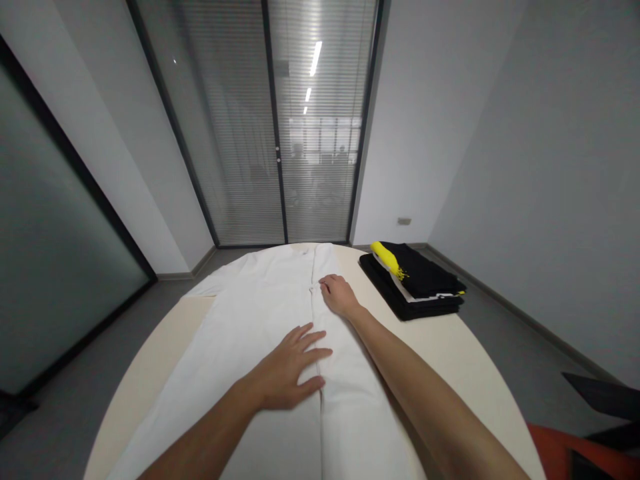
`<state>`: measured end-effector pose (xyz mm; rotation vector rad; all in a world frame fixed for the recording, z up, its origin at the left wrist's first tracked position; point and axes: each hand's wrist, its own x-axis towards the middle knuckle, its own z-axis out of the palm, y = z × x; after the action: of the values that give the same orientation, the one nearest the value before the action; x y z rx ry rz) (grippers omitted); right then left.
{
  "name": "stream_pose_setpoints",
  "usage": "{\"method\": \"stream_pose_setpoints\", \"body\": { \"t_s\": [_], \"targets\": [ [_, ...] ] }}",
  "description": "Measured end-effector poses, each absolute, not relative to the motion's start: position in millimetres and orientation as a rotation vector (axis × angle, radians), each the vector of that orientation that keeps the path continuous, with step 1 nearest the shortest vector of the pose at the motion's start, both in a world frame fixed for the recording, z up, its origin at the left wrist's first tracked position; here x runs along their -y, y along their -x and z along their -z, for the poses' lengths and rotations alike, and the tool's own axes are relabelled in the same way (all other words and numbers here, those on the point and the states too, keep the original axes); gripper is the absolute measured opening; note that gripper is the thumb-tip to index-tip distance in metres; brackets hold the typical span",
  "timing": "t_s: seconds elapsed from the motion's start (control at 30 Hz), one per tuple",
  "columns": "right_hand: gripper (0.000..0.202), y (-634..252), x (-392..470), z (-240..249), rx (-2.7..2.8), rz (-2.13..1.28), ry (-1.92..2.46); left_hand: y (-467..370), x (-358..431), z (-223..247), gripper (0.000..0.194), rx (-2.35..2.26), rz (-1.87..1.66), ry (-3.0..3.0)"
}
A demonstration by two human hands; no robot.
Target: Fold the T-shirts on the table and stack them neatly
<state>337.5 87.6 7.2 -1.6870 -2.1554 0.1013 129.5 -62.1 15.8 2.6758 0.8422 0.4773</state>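
Observation:
A large white garment (250, 320) lies spread over the round table, with a seam or fold edge running down its middle and a sleeve-like part reaching out at the far left. My left hand (293, 370) rests flat on the cloth with its fingers spread across the seam. Farther up, my right hand (339, 295) is on the cloth just right of the seam, fingers bent and together, at a small crumpled spot; whether it pinches the fabric there is hidden.
On the right of the pale round table (480, 380) sits a stack of folded black clothes (425, 273) with a yellow piece (387, 259) on it. A red and black chair (575, 453) stands at the lower right. Glass panels with blinds (240, 133) are beyond.

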Motion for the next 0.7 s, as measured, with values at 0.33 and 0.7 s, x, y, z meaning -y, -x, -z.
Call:
{"method": "stream_pose_setpoints", "body": {
  "t_s": [0.33, 0.7],
  "targets": [
    [0.039, -380, -94, 7, 1.894, -0.009, 1.93, -134, 73, -20, 0.059, -0.735, -0.358, -2.729],
    [0.039, -383, -90, 3, 1.812, -0.043, 2.017, -155, 95, -31, 0.065, -0.555, -0.28, -2.797]
  ]
}}
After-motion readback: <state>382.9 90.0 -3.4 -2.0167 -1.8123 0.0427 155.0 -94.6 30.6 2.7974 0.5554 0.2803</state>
